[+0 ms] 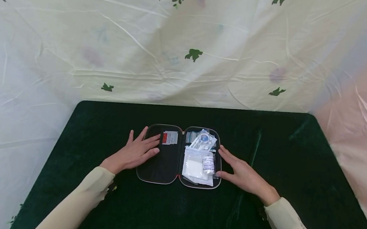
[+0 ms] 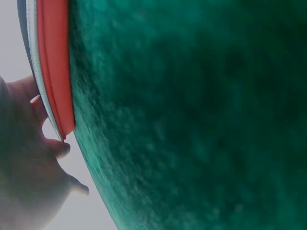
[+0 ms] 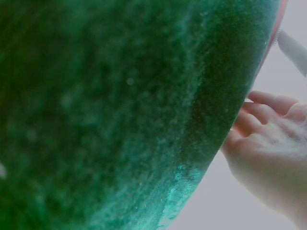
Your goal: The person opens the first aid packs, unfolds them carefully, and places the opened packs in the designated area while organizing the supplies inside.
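Observation:
A zippered case, black inside, lies unfolded flat; its left half (image 1: 159, 169) has a few white and red cards (image 1: 169, 138) near the hinge. My left hand (image 1: 135, 152) lies across that half, fingers spread, over its outer edge. The left wrist view shows the red outer side (image 2: 56, 62) of the case. In the right half sit clear bags with white packets (image 1: 193, 167), a white roll with blue print (image 1: 209, 165) and a clear packet holding a round blue-and-white item (image 1: 204, 138). My right hand (image 1: 247, 175) touches the right rim with fingers and thumb, loosely extended.
The case rests on a table with a dark green velvety cloth (image 1: 177, 217). Behind and beside the table hangs a pale curtain with green leaf prints (image 1: 206, 80). The table's back edge runs some way beyond the case.

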Tool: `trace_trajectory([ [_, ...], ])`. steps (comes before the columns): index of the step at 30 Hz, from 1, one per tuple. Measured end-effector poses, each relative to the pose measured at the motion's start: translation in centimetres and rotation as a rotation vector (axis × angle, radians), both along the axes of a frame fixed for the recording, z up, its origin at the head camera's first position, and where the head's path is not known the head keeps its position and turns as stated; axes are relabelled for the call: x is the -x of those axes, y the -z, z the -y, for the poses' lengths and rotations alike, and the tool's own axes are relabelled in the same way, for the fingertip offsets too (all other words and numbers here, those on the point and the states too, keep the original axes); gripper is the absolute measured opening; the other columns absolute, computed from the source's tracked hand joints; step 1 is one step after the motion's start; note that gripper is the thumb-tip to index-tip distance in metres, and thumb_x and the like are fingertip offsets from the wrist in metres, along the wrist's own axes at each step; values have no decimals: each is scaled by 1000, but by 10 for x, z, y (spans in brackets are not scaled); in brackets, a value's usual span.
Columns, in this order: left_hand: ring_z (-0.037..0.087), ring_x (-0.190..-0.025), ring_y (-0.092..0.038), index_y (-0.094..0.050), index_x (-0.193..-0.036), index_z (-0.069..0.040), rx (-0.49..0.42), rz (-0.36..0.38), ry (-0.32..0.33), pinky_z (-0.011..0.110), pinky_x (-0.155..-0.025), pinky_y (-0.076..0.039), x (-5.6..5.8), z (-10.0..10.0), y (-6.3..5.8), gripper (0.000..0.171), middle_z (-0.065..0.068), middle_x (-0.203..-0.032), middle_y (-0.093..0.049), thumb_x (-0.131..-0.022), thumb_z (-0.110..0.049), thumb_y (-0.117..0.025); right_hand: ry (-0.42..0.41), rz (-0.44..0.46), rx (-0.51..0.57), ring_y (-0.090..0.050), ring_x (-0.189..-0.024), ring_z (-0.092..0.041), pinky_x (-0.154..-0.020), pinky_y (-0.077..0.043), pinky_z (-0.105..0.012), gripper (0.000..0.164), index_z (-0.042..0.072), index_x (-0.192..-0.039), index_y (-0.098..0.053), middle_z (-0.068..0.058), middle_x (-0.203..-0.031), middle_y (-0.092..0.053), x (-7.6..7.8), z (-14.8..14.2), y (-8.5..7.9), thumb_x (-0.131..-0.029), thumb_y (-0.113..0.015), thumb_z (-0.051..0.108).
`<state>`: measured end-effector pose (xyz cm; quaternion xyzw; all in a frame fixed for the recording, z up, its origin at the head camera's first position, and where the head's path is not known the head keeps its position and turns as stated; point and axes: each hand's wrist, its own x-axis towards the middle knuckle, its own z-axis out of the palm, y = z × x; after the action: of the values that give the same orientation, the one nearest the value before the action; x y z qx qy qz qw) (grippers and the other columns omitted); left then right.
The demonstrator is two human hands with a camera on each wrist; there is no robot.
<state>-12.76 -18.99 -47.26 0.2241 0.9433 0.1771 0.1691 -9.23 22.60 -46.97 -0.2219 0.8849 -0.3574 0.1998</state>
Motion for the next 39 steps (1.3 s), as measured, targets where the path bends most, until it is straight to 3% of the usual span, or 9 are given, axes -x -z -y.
trace_trajectory([
  [10,39,-157,15,-41,-160,-19,9,17,18,73,-115,15,0,-2,-2,73,1,-171,-23,-106,-67,-28,5,5,-5,-24,-154,-38,-119,-29,-60,86,10,-164,-28,-13,-172,-14,0,0,0,-98,-68,48],
  [22,38,-158,11,-37,-161,-14,-23,0,0,73,-117,11,-1,-3,-2,74,3,-172,-20,-106,-64,-33,2,5,8,-24,-154,-38,-118,-28,-61,86,9,-164,-28,-13,-172,-15,0,0,1,-99,-68,48],
  [39,41,-157,12,-36,-162,-15,49,-2,-24,76,-114,10,1,-10,-2,77,4,-172,-21,-105,-66,-36,3,10,8,-24,-154,-39,-118,-29,-61,86,10,-164,-28,-13,-172,-15,0,0,0,-99,-68,48],
])
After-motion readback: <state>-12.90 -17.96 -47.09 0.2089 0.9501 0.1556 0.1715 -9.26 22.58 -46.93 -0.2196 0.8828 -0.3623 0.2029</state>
